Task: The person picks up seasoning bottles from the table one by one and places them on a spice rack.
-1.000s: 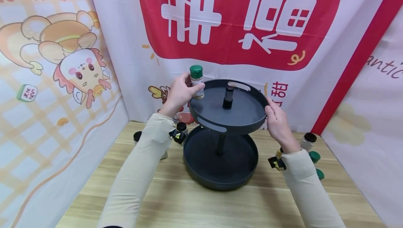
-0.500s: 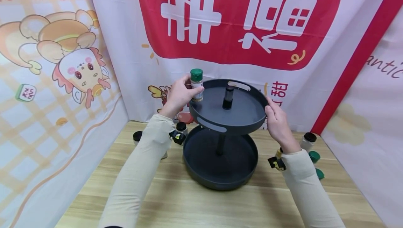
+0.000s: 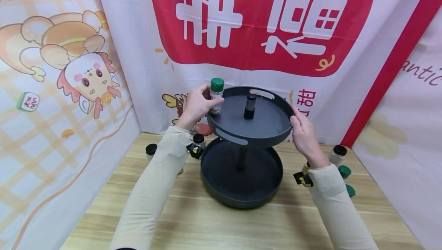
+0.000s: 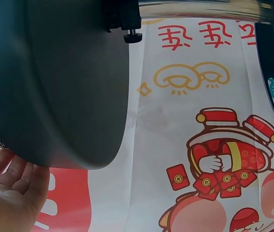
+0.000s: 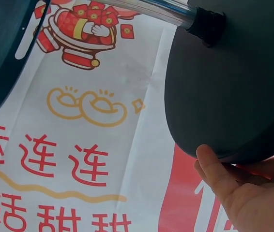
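My left hand (image 3: 199, 104) pinches a clear spice jar (image 3: 216, 96) with a green cap, upright at the left side of the upper tray (image 3: 262, 125). The jar's base overlaps the tray floor just inside the rim. This tray is the top of a dark grey two-tier stand, joined by a central post to the wider lower tray (image 3: 241, 192). At the right, my right hand (image 3: 305, 135) grips the upper tray's rim. In the right wrist view, the fingers (image 5: 214, 169) sit against the tray's underside. The left wrist view shows only a sliver of the jar behind the tray.
Black-capped jars (image 3: 151, 150) stand on the wooden table (image 3: 221, 227) to the left, one close to the stand (image 3: 199, 139). On the right are another black-capped jar (image 3: 339, 155) and two green caps (image 3: 344, 171), partly behind my sleeve. A printed cloth (image 3: 138, 50) hangs close behind the stand.
My left hand has lowered the spice jar slightly, down toward the upper tray's floor. The right hand keeps its grip on the rim, and the stand has stayed in place.
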Motion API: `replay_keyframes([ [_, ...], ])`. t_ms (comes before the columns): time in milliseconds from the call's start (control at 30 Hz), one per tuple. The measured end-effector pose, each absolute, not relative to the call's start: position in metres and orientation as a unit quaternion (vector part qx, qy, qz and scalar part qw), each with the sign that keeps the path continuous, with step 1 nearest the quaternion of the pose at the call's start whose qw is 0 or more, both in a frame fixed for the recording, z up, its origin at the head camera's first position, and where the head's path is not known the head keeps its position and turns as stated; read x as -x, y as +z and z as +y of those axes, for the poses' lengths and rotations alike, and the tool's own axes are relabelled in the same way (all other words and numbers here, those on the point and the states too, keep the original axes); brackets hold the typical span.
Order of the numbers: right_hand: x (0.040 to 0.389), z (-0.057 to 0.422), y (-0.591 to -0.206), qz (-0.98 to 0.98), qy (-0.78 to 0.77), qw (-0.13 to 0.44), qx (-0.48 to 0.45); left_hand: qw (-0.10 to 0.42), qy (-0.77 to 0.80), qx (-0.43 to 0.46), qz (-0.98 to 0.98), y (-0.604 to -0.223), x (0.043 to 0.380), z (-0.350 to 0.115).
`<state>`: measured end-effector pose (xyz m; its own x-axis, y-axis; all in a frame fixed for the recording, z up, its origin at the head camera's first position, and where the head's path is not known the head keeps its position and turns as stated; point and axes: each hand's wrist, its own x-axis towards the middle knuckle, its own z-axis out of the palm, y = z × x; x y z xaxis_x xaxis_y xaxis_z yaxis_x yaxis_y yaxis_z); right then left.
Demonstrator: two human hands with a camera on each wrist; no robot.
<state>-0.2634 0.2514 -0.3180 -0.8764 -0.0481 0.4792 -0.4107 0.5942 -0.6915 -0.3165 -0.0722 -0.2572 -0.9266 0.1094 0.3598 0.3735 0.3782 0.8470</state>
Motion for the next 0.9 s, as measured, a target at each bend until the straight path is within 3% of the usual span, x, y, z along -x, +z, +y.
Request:
replay_keyframes([
  [900, 0.2615, 0.2497, -0.3173, -0.865, 0.437, 0.211, -0.13, 0.119, -0.505, 0.144, -0.843, -0.2639, 0.3187, -0.0784],
])
